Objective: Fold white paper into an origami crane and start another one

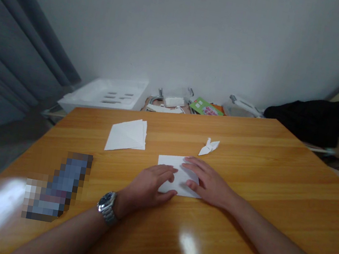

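Observation:
A white sheet of paper (180, 187) lies flat on the wooden table under both hands. My left hand (155, 183) rests on its left side with the fingers bent loosely and the thumb along the near edge. On the right side, my right hand (207, 181) has its fingers spread, the fingertips on the far edge and the thumb over the sheet. Neither hand grips anything. A folded white paper crane (209, 147) sits just beyond my right hand. Several white paper sheets (127, 134) are stacked farther off to the left.
A blurred-out, pixelated phone-like object (62, 187) lies on the table (233, 250) at left. Behind the table's far edge are a white plastic tray (113, 93), a green booklet (205, 106) and assorted clutter. Black cloth (310, 118) lies at the back right.

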`<action>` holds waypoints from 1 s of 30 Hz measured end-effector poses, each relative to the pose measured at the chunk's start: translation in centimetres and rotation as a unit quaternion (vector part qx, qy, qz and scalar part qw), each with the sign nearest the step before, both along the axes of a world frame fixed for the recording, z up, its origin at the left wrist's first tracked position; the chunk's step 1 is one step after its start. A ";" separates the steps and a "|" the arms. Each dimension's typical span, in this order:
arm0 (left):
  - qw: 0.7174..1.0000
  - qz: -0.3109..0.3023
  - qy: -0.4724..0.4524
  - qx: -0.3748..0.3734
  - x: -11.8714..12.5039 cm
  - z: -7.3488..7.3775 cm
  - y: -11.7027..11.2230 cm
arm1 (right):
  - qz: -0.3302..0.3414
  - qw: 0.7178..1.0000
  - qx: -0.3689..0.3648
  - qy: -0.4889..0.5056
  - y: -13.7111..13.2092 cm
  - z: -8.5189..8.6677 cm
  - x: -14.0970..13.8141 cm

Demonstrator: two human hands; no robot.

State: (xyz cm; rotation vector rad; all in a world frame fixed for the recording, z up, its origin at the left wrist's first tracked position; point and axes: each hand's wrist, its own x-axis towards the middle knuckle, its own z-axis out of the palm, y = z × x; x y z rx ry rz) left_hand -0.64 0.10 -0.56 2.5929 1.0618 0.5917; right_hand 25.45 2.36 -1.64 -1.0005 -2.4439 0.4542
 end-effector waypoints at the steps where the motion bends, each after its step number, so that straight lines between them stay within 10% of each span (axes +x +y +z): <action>1: 1.000 0.006 -0.001 0.001 0.0 0.0 0.0 | 0.010 1.000 0.007 0.009 -0.1 0.3 0.0; 14: 0.999 0.025 -0.026 -0.014 0.0 -0.1 0.4 | 0.079 0.997 -0.006 0.016 -0.5 1.0 -0.1; 30: 0.995 0.067 -0.068 -0.012 0.3 -0.6 1.0 | -0.045 0.993 -0.064 0.085 -0.1 0.7 -0.6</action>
